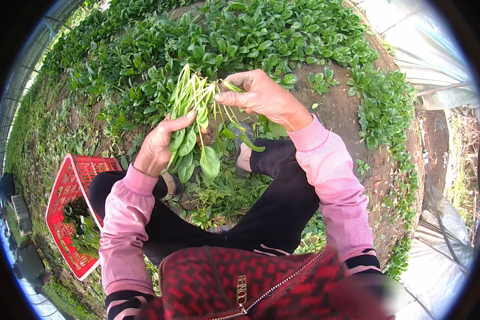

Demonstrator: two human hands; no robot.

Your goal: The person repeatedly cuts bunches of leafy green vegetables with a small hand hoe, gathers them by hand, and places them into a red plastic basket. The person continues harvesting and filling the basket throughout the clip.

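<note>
A bunch of leafy greens that looks like spinach (187, 142) hangs in my left hand (156, 146), leaves down and pale stem ends up. My left thumb presses across the stems, and the other fingers are mostly hidden behind the leaves. At the bunch's upper right, my right hand (260, 96) pinches a few stem ends between thumb and fingers. Some thin stems and a bent leaf droop below that pinch. Under both hands, loose leaves and stems (224, 192) litter the soil between my legs.
To my left, a red plastic crate (74, 160) lies tilted with greens (86, 236) inside. Dense growing plants (232, 36) cover the bed ahead. Bare soil (344, 108) and plastic sheeting (436, 60) are on the right. At the far left are a person (30, 260) and a grey crate (22, 216).
</note>
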